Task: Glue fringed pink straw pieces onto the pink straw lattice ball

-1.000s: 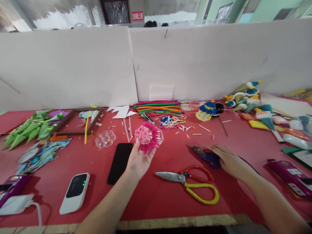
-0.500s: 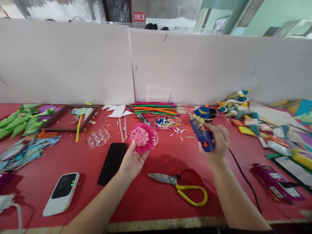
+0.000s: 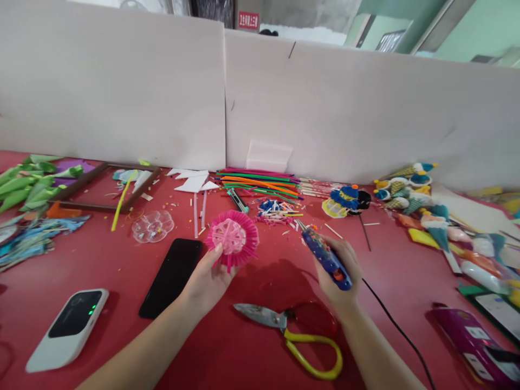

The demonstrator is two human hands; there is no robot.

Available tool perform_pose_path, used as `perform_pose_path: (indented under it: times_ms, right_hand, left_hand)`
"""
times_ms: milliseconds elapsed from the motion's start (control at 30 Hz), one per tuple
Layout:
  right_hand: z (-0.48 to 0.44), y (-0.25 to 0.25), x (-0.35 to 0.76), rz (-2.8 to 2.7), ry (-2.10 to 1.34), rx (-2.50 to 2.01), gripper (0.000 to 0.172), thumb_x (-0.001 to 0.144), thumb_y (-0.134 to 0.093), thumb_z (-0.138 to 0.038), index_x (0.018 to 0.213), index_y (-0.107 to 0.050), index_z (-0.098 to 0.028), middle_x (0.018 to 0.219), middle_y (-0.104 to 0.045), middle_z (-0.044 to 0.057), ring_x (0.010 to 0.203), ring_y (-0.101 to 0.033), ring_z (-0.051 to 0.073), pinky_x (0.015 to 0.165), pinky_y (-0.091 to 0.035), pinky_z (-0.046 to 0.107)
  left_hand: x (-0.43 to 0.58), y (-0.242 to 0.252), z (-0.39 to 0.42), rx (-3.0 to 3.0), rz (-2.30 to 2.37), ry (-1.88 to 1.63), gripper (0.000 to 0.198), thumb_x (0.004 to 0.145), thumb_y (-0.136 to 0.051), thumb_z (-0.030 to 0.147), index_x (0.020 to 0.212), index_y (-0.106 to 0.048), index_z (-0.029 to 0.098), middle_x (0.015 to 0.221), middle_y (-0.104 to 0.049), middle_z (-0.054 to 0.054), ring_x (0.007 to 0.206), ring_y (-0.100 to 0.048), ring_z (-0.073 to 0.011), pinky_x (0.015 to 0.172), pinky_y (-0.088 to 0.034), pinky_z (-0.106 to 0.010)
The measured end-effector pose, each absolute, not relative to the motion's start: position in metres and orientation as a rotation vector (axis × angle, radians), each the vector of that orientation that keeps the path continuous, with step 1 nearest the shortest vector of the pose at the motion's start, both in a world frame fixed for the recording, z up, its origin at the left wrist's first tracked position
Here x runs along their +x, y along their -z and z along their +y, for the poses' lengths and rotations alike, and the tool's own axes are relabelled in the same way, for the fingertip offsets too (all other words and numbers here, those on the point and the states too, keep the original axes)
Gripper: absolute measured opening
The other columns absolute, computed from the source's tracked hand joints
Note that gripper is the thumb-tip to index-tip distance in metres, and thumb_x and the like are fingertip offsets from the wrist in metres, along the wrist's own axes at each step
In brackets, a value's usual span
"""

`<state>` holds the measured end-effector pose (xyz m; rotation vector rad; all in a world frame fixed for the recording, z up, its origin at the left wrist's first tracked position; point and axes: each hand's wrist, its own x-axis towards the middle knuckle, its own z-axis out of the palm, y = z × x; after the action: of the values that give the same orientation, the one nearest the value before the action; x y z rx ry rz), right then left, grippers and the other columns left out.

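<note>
My left hand [image 3: 209, 279] is closed on the lower edge of a round pink craft piece [image 3: 229, 235], which has a light pink centre and a fringed magenta rim. It is held up above the red table, tilted toward me. In my right hand [image 3: 339, 271] is a blue glue gun [image 3: 325, 254], its metal nozzle pointing up and left toward the pink piece, apart from it. The fingers wrap around its handle, partly hidden behind the body. Scissors [image 3: 292, 333] with one yellow and one red handle lie between my forearms.
A black phone [image 3: 170, 279] and a white device [image 3: 67, 327] lie at left. Coloured pipe cleaners [image 3: 260, 181] and cut bits [image 3: 278, 210] lie at the back, below a white partition [image 3: 325, 108]. A black cord [image 3: 400, 327] and a purple box [image 3: 473, 344] are at right.
My right hand has brought the glue gun down and to the left, nearer the pink piece. The pink piece is turned a little more toward me. The camera view has shifted.
</note>
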<state>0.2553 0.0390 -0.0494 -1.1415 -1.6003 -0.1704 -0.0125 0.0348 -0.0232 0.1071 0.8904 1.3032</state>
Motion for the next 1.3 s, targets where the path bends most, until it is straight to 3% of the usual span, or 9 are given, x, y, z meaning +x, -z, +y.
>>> perform_pose_path:
  times_ms: [133, 300, 567, 900, 1000, 1133, 1300]
  right_hand:
    - [0.035, 0.054, 0.251, -1.691, 0.152, -1.031, 0.041, 0.079, -0.065, -0.009, 0.117, -0.066, -0.025, 0.093, -0.071, 0.005, 0.08, -0.068, 0.023, 0.07, -0.058, 0.034]
    - [0.022, 0.054, 0.243, -1.792, 0.027, -0.911, 0.037, 0.085, -0.065, -0.009, 0.12, -0.067, -0.022, 0.088, -0.07, 0.005, 0.076, -0.067, 0.019, 0.066, -0.056, 0.029]
    - [0.008, 0.038, 0.24, -1.902, -0.073, -0.877, 0.035, 0.095, -0.056, -0.02, 0.128, -0.065, -0.019, 0.09, -0.069, 0.007, 0.081, -0.067, 0.021, 0.07, -0.056, 0.032]
    - [0.012, 0.042, 0.242, -1.874, -0.005, -0.835, 0.031, 0.094, -0.055, -0.022, 0.121, -0.068, -0.016, 0.096, -0.07, 0.01, 0.086, -0.068, 0.024, 0.076, -0.057, 0.037]
    - [0.011, 0.042, 0.242, -1.859, -0.017, -0.822, 0.031, 0.096, -0.054, -0.026, 0.122, -0.068, -0.016, 0.095, -0.07, 0.01, 0.085, -0.068, 0.024, 0.075, -0.057, 0.037]
    - [0.01, 0.044, 0.244, -1.867, -0.019, -0.814, 0.036, 0.1, -0.051, -0.038, 0.123, -0.068, -0.018, 0.092, -0.07, 0.01, 0.082, -0.069, 0.026, 0.073, -0.057, 0.039]
    - [0.007, 0.049, 0.246, -1.824, 0.005, -0.862, 0.037, 0.1, -0.049, -0.045, 0.118, -0.071, -0.021, 0.088, -0.072, 0.009, 0.079, -0.071, 0.026, 0.072, -0.059, 0.042]
  left_hand:
    - [-0.013, 0.021, 0.033, 0.187, 0.883, -1.274, 0.009, 0.086, -0.072, 0.017, 0.096, -0.074, 0.018, 0.092, -0.081, -0.004, 0.085, -0.078, -0.02, 0.082, -0.066, -0.035]
    - [-0.007, 0.017, 0.029, 0.204, 0.969, -1.24, 0.018, 0.08, -0.081, 0.025, 0.093, -0.072, 0.019, 0.091, -0.081, -0.003, 0.082, -0.078, -0.0195, 0.084, -0.065, -0.036]
    - [-0.003, 0.015, 0.026, 0.209, 0.997, -1.303, 0.034, 0.064, -0.09, 0.033, 0.088, -0.071, 0.019, 0.086, -0.08, -0.003, 0.082, -0.076, -0.0209, 0.088, -0.063, -0.042]
    - [-0.006, 0.018, 0.022, 0.366, 0.826, -1.264, 0.05, 0.067, -0.087, 0.039, 0.112, -0.069, 0.025, 0.085, -0.079, 0.002, 0.084, -0.076, -0.0197, 0.086, -0.06, -0.03]
    - [-0.006, 0.016, 0.021, 0.347, 0.82, -1.256, 0.055, 0.064, -0.089, 0.038, 0.113, -0.069, 0.024, 0.085, -0.08, 0.0, 0.083, -0.076, -0.0211, 0.08, -0.061, -0.028]
    - [-0.005, 0.014, 0.021, 0.328, 0.856, -1.248, 0.047, 0.066, -0.086, 0.035, 0.109, -0.072, 0.025, 0.093, -0.081, -0.004, 0.087, -0.077, -0.0269, 0.08, -0.063, -0.036]
    - [-0.005, 0.014, 0.02, 0.36, 0.805, -1.315, 0.046, 0.065, -0.086, 0.029, 0.109, -0.072, 0.027, 0.089, -0.08, -0.001, 0.079, -0.076, -0.0225, 0.075, -0.063, -0.032]
